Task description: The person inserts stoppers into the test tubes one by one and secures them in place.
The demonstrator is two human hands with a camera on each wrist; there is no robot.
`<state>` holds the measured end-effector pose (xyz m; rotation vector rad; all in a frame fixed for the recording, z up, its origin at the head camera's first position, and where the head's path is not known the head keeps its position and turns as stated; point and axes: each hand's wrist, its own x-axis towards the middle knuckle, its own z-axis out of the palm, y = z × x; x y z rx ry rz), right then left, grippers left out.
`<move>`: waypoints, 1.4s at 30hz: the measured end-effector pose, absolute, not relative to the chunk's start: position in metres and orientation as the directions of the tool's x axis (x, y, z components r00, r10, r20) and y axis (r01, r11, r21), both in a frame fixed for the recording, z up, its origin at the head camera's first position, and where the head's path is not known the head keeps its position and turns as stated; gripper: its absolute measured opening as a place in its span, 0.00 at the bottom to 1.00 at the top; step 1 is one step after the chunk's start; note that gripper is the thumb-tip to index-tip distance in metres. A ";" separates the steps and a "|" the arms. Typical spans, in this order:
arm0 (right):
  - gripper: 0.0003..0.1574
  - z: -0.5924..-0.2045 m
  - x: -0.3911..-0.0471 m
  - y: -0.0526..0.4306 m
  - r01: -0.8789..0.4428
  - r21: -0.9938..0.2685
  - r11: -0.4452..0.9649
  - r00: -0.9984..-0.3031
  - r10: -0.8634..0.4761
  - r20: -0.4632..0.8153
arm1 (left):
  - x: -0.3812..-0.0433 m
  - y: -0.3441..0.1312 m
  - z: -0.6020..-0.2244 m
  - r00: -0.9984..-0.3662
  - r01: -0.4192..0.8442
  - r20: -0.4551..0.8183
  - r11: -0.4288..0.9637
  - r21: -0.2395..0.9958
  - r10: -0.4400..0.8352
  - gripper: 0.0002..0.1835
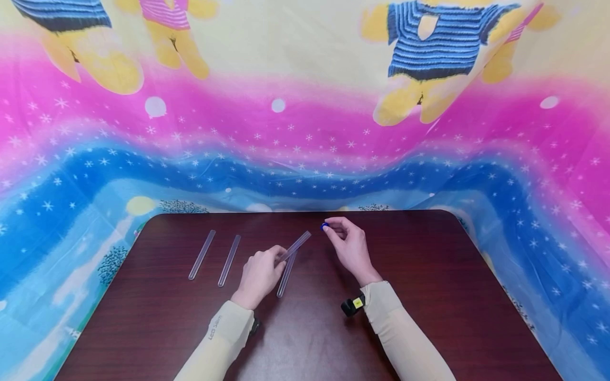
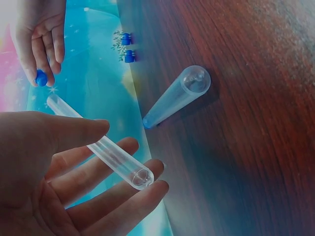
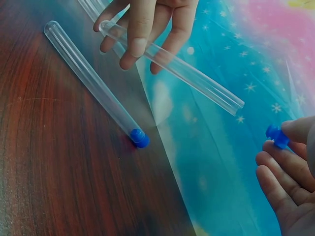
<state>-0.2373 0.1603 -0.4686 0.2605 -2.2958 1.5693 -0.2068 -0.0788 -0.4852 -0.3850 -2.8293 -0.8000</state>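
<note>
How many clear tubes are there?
4. One clear plastic tube is in the left hand; a second tube lies nearby on the glossy brown table; a third tube and fourth tube lie farther left. Hands might hide more.

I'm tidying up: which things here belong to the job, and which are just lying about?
Belong to the job:
clear tube in the left hand
blue cap in the right hand
probably the capped tube, two other tubes, two loose caps

Just there:
table
patterned cloth
</note>
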 end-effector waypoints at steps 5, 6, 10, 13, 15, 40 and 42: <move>0.11 -0.470 -0.237 0.160 -0.345 -0.863 0.370 -0.921 0.045 0.388 | -0.206 -0.078 -0.485 -0.948 0.304 0.243 0.817 0.489 0.207 0.11; 0.11 -0.470 -0.237 0.159 -0.347 -0.862 0.370 -0.920 0.044 0.389 | -0.206 -0.078 -0.485 -0.948 0.304 0.243 0.818 0.488 0.208 0.11; 0.11 -0.469 -0.236 0.158 -0.343 -0.866 0.365 -0.923 0.040 0.383 | -0.205 -0.077 -0.484 -0.948 0.305 0.238 0.820 0.484 0.212 0.11; 0.11 -0.468 -0.236 0.158 -0.338 -0.869 0.361 -0.926 0.036 0.375 | -0.205 -0.076 -0.483 -0.948 0.307 0.233 0.819 0.484 0.218 0.11; 0.12 -0.468 -0.235 0.158 -0.335 -0.869 0.364 -0.928 0.034 0.372 | -0.205 -0.076 -0.483 -0.947 0.311 0.231 0.818 0.484 0.223 0.12; 0.11 -0.471 -0.235 0.154 -0.326 -0.863 0.385 -0.930 0.032 0.366 | -0.203 -0.072 -0.484 -0.938 0.336 0.250 0.809 0.482 0.240 0.12; 0.11 -0.471 -0.234 0.154 -0.326 -0.863 0.386 -0.931 0.029 0.364 | -0.203 -0.072 -0.484 -0.936 0.341 0.258 0.806 0.483 0.241 0.12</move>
